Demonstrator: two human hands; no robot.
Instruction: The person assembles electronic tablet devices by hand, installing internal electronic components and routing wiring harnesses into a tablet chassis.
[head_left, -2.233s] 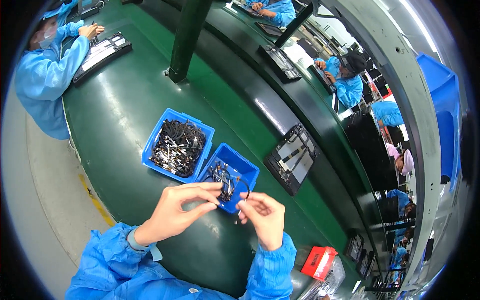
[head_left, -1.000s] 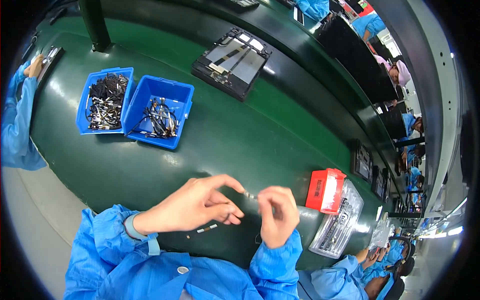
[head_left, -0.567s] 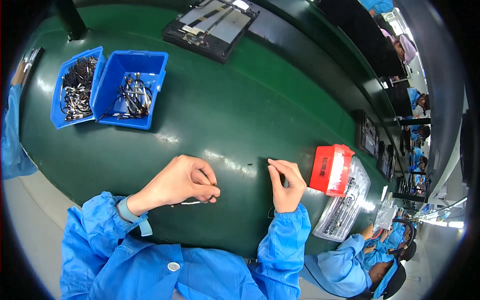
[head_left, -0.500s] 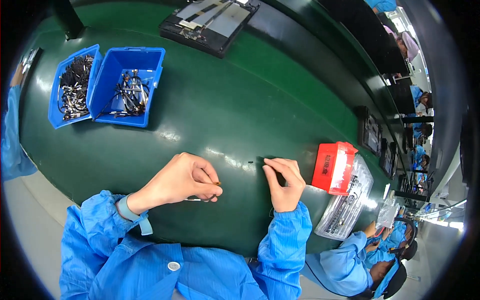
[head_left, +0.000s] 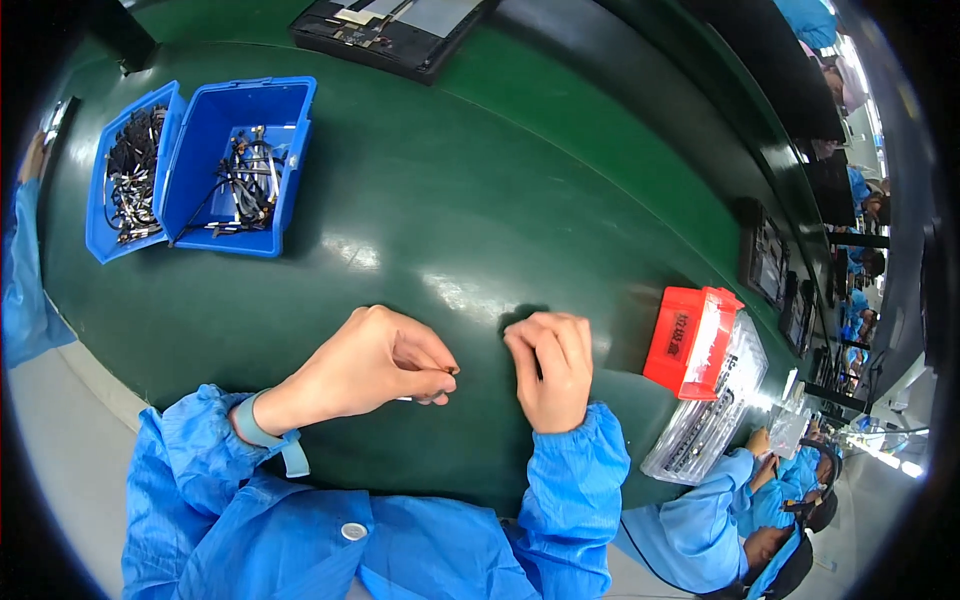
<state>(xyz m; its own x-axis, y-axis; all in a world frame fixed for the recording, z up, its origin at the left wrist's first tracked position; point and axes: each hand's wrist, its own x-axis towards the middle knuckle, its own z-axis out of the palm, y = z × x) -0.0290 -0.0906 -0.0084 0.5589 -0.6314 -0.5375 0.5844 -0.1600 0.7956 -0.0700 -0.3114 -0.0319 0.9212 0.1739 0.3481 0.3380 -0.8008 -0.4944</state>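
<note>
Head view: left hand (head_left: 360,368) pinches small part (head_left: 455,371); right hand (head_left: 556,375) grip unclear; table (head_left: 410,190) roomy ahead

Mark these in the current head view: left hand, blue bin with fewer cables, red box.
Left hand (head_left: 365,362): head view, middle of the hand.
Blue bin with fewer cables (head_left: 236,104): head view, bare inner far wall.
Red box (head_left: 677,342): head view, side face with dark print.

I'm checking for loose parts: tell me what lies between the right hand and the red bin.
Between right hand and red bin, the head view shows only green tabletop.
</note>
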